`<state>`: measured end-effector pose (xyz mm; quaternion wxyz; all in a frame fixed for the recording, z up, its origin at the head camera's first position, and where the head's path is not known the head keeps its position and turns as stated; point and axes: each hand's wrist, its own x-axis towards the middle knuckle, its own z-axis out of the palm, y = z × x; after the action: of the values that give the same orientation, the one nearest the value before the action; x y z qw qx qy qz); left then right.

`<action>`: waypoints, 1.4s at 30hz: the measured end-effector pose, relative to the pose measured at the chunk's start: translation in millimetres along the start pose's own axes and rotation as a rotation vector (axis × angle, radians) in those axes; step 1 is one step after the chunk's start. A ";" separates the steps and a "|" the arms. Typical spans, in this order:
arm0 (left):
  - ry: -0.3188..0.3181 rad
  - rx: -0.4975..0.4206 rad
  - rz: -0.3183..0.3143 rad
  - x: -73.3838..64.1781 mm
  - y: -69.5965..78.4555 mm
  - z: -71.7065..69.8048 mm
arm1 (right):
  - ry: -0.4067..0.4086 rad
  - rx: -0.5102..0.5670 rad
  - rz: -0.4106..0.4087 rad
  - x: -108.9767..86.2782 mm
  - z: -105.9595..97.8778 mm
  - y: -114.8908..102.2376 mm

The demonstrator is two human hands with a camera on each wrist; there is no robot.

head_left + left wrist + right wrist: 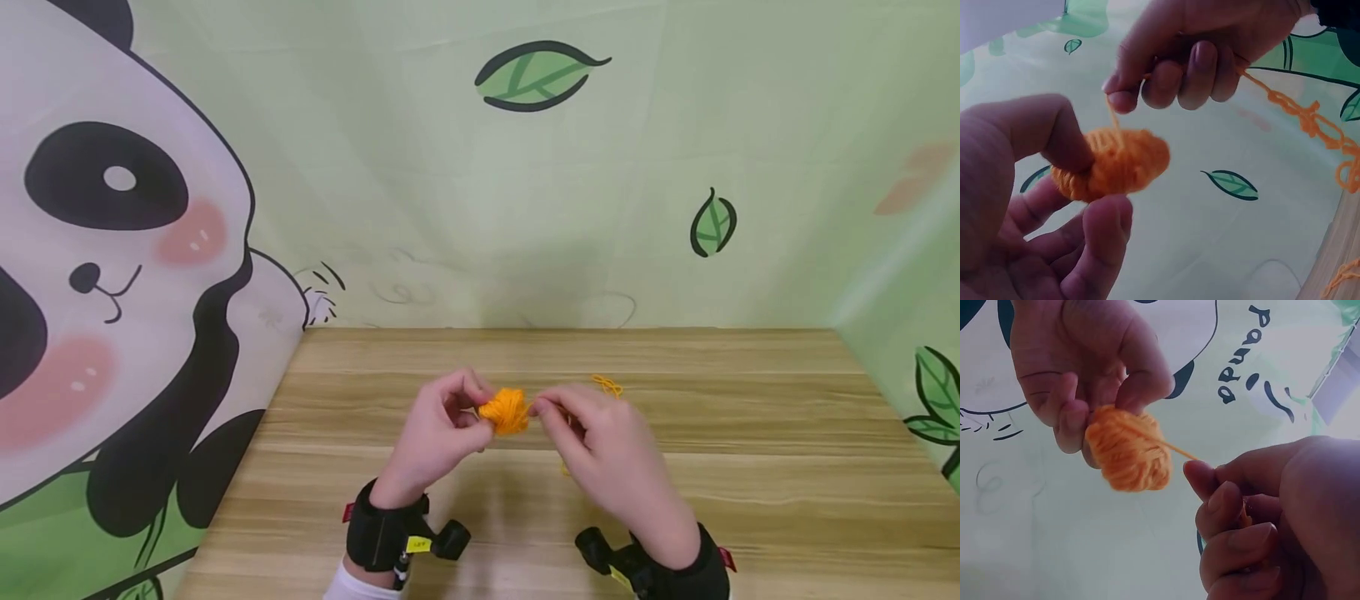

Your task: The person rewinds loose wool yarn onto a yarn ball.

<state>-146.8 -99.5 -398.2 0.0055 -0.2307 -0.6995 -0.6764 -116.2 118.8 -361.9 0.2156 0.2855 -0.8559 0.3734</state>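
Between thumb and fingers, my left hand (442, 425) holds a small ball of orange yarn (506, 412) above the table. My right hand (611, 442) pinches the yarn strand (1180, 452) that runs off the ball, close beside it. In the right wrist view the strand is taut between ball and fingertips. The other right fingers curl over the strand, and a loose, looped tail of yarn (1310, 117) trails out behind that hand in the left wrist view. Part of the ball is hidden by the left fingers.
More loose orange yarn (607, 384) shows beyond the right hand, over the wood-grain table (750, 492). A pale green backdrop (420, 167) with a panda and leaves stands along the table's back edge. Each wrist wears a black camera strap (386, 529).
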 end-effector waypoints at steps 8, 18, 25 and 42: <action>-0.162 -0.195 -0.002 -3.7 4.8 -2.1 | 0.022 -0.014 0.024 2.1 1.9 0.3; -0.284 -0.276 0.013 -5.0 8.0 -2.7 | -0.006 0.001 0.034 2.5 7.3 1.5; -0.199 -0.365 0.076 -4.9 5.5 -0.8 | -0.148 -0.042 0.102 3.2 19.7 4.8; 0.431 -0.266 0.052 6.6 -4.2 5.8 | -0.414 -0.074 0.077 0.1 32.5 -8.8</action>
<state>-152.3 -91.8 -400.5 0.1414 -0.0980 -0.5807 -0.7957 -115.7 89.1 -377.7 0.0311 0.3150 -0.9053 0.2831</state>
